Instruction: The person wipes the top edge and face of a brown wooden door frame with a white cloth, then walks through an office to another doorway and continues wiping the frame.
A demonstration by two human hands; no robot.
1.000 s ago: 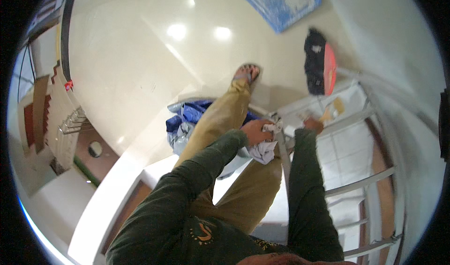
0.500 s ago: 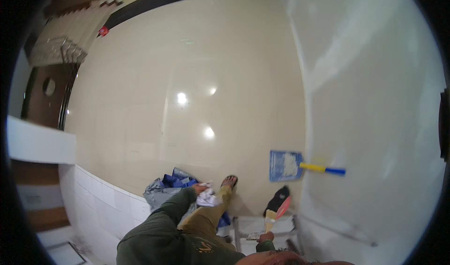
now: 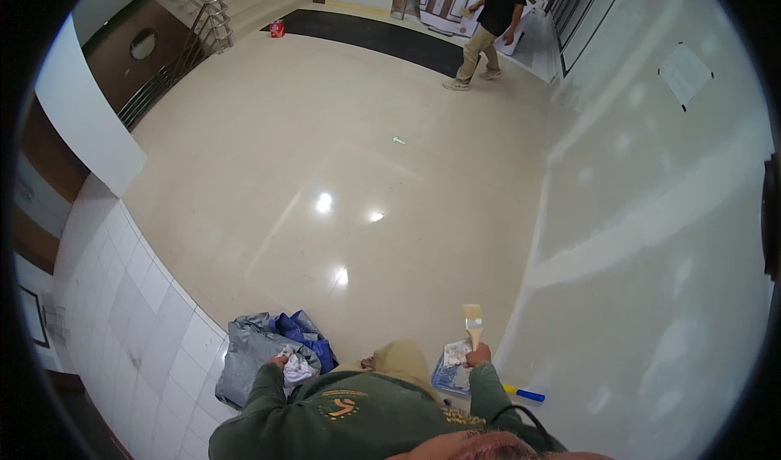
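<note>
A wide, glossy cream floor [image 3: 342, 159] spreads ahead, bounded by a white tiled wall [image 3: 138, 297] on the left and a pale plastered wall [image 3: 651, 216] on the right. The right hand [image 3: 478, 354] is closed around a paintbrush [image 3: 473, 322], bristles pointing up, just beside that wall. The left hand [image 3: 281, 363] clutches a white rag [image 3: 298, 368] above crumpled grey and blue sheeting [image 3: 252, 350]. Compared with half a second ago, the view has tilted upward, and the brush is now raised. Far off, another person [image 3: 488, 25] walks near a stair railing [image 3: 175, 49]; the floor between lies open.
</note>
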